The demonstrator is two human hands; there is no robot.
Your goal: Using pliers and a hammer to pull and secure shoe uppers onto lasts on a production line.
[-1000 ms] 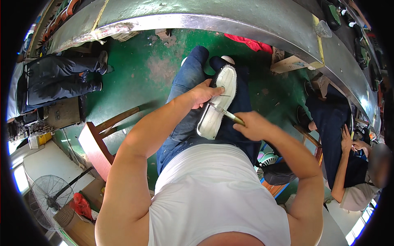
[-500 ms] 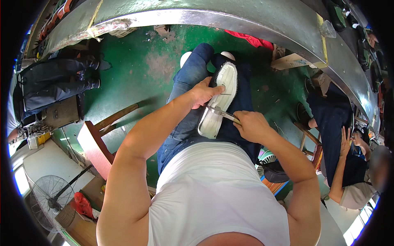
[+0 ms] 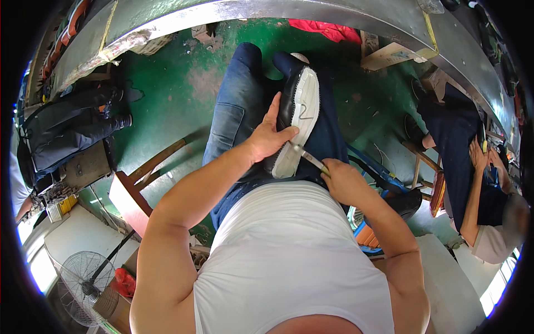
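Left hand (image 3: 271, 137) grips an upturned shoe (image 3: 307, 100) over the lap; right hand (image 3: 346, 179) clasps a metal-headed hand tool (image 3: 312, 159).

The shoe lies sole-up above the blue jeans (image 3: 225, 125), toe toward the knees, a dark curved line on its white bottom, black upper showing along one side. Left thumb presses the sole while the forefinger stretches along the upper. Right fingers are closed round the tool's slim handle, its head at the sole beside that thumb; whether they touch is unclear. Beyond the knees stands a metal-edged workbench (image 3: 245, 12).
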